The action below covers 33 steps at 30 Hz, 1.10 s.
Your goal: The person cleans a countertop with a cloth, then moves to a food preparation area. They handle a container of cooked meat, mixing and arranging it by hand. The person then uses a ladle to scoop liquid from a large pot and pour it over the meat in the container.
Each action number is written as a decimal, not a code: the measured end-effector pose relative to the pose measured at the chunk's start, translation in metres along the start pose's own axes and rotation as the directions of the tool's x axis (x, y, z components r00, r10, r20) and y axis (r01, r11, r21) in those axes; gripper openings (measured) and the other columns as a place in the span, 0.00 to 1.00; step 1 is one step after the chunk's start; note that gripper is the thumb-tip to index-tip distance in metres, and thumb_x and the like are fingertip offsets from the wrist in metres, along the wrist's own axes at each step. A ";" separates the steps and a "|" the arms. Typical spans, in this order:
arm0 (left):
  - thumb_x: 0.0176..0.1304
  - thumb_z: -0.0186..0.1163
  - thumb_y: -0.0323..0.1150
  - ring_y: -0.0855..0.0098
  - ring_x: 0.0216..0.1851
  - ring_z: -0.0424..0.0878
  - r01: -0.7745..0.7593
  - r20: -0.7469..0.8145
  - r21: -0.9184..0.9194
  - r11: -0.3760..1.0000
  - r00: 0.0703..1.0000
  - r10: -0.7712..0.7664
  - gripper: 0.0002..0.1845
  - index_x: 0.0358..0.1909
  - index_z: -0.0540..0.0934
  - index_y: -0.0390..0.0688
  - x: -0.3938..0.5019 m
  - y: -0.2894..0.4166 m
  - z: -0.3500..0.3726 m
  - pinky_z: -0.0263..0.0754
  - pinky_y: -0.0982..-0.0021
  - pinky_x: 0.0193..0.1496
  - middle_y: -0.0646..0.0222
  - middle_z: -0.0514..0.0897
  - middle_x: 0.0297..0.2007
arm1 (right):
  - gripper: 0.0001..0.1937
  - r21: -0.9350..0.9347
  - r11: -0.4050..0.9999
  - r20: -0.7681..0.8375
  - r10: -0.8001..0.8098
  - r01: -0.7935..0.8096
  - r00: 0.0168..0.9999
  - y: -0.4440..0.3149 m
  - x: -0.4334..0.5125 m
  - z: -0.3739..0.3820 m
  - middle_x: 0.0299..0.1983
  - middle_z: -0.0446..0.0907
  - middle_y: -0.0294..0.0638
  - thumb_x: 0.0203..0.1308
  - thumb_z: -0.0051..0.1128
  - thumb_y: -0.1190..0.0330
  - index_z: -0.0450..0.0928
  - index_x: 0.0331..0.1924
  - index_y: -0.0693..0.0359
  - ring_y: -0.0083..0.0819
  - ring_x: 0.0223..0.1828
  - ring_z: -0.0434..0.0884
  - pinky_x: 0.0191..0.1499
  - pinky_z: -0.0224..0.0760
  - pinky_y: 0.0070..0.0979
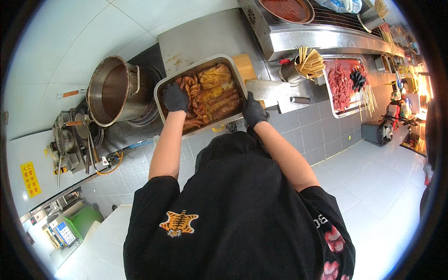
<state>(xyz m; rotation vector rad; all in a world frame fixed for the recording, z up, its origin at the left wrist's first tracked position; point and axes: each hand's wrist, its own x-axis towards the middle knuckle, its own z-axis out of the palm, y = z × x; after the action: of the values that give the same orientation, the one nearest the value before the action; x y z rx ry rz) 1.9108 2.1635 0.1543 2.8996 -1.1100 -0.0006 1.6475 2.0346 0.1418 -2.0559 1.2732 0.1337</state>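
A rectangular metal tray [233, 63] of browned, cooked-looking meat [215, 92] is in front of me, slightly tilted in view. Strips of meat lie on its left side, with larger pieces on the right, in brown liquid. My left hand [176, 98], in a black glove, reaches inside the left part of the tray against the meat; its fingertips are hidden. At the near right corner, my right hand [254, 111], also black-gloved, holds the rim. A cleaver [268, 90] with a dark handle rests just right of that hand, partly over a wooden board [245, 65].
Left stands a deep stockpot [111, 91] on a burner, near strainers [82, 126]. Right are a metal canister of bamboo skewers [309, 64] and a tray of raw meat [340, 85] with skewers. Above, a bowl of red sauce [287, 9] sits on a grill.
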 end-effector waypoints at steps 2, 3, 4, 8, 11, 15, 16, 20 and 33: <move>0.58 0.63 0.32 0.48 0.50 0.81 0.020 0.197 0.026 0.999 0.980 -0.025 0.20 0.54 0.81 0.44 0.008 -0.007 -0.007 0.79 0.51 0.50 0.52 0.82 0.49 | 0.23 0.020 1.000 0.015 0.007 -0.008 1.000 0.001 0.001 0.001 0.37 0.83 0.64 0.71 0.44 0.59 0.60 0.65 0.57 0.63 0.42 0.83 0.46 0.73 0.57; 0.58 0.63 0.32 0.48 0.50 0.81 0.049 0.242 -0.038 0.998 0.970 -0.038 0.20 0.54 0.81 0.43 0.011 -0.009 -0.011 0.79 0.51 0.50 0.52 0.82 0.49 | 0.23 0.034 0.999 0.014 0.009 -0.010 1.000 0.001 0.002 0.001 0.38 0.83 0.63 0.70 0.44 0.59 0.60 0.65 0.56 0.63 0.42 0.83 0.46 0.73 0.56; 0.58 0.63 0.32 0.48 0.50 0.81 0.080 0.288 -0.102 0.992 0.956 -0.048 0.20 0.54 0.81 0.43 0.014 -0.010 -0.014 0.79 0.51 0.51 0.51 0.82 0.49 | 0.23 0.029 0.999 0.029 0.020 -0.021 0.999 0.002 0.002 0.002 0.38 0.83 0.63 0.70 0.44 0.59 0.60 0.65 0.56 0.62 0.43 0.83 0.46 0.73 0.56; 0.58 0.63 0.32 0.47 0.51 0.80 -0.060 0.034 -0.080 0.995 0.997 0.063 0.20 0.52 0.82 0.41 0.008 -0.002 -0.025 0.77 0.51 0.54 0.51 0.82 0.48 | 0.22 -0.006 1.000 0.024 0.011 -0.011 1.000 0.003 0.004 0.004 0.39 0.84 0.61 0.70 0.44 0.58 0.61 0.64 0.55 0.60 0.45 0.83 0.47 0.72 0.57; 0.57 0.66 0.35 0.48 0.53 0.78 -0.385 0.053 -0.296 0.874 0.907 0.417 0.22 0.55 0.80 0.43 -0.002 0.025 -0.021 0.73 0.52 0.57 0.50 0.80 0.51 | 0.22 -0.016 0.998 0.042 0.055 -0.055 0.998 0.003 0.004 0.004 0.40 0.84 0.61 0.70 0.43 0.58 0.62 0.64 0.54 0.60 0.45 0.83 0.47 0.71 0.57; 0.55 0.68 0.34 0.48 0.54 0.77 -0.402 0.129 -0.306 0.863 0.881 0.456 0.22 0.53 0.80 0.42 -0.024 0.082 -0.002 0.73 0.51 0.56 0.49 0.79 0.52 | 0.22 0.002 0.999 0.030 0.047 -0.047 0.998 0.002 0.004 0.003 0.40 0.84 0.61 0.70 0.43 0.59 0.62 0.64 0.54 0.60 0.46 0.83 0.47 0.72 0.57; 0.55 0.68 0.34 0.48 0.55 0.76 -0.391 0.156 -0.267 0.881 0.885 0.440 0.23 0.54 0.80 0.42 -0.027 0.090 0.001 0.73 0.51 0.56 0.49 0.79 0.52 | 0.23 0.008 1.000 0.022 0.021 -0.022 1.000 0.002 0.005 0.003 0.40 0.83 0.63 0.70 0.43 0.59 0.61 0.65 0.55 0.62 0.45 0.83 0.47 0.72 0.57; 0.58 0.63 0.31 0.46 0.53 0.77 -0.353 0.043 -0.499 0.791 0.902 0.430 0.19 0.51 0.81 0.38 -0.037 0.080 0.014 0.73 0.51 0.56 0.46 0.81 0.48 | 0.23 0.034 0.999 0.029 0.007 -0.008 1.000 0.003 0.005 0.003 0.40 0.83 0.63 0.70 0.44 0.59 0.61 0.65 0.57 0.62 0.44 0.83 0.47 0.72 0.57; 0.62 0.61 0.36 0.48 0.51 0.81 0.029 0.057 -0.336 0.941 0.998 -0.011 0.18 0.50 0.83 0.39 0.024 -0.045 -0.006 0.75 0.51 0.51 0.49 0.85 0.47 | 0.24 -0.013 0.999 0.058 0.031 -0.030 0.998 0.002 0.005 0.002 0.39 0.83 0.62 0.69 0.45 0.62 0.59 0.67 0.56 0.59 0.44 0.84 0.46 0.75 0.54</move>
<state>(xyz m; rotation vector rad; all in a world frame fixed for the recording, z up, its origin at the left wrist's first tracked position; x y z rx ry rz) 1.9587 2.1817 0.1593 2.6172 -0.9757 -0.2463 1.6492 2.0316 0.1378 -2.0288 1.2713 0.2139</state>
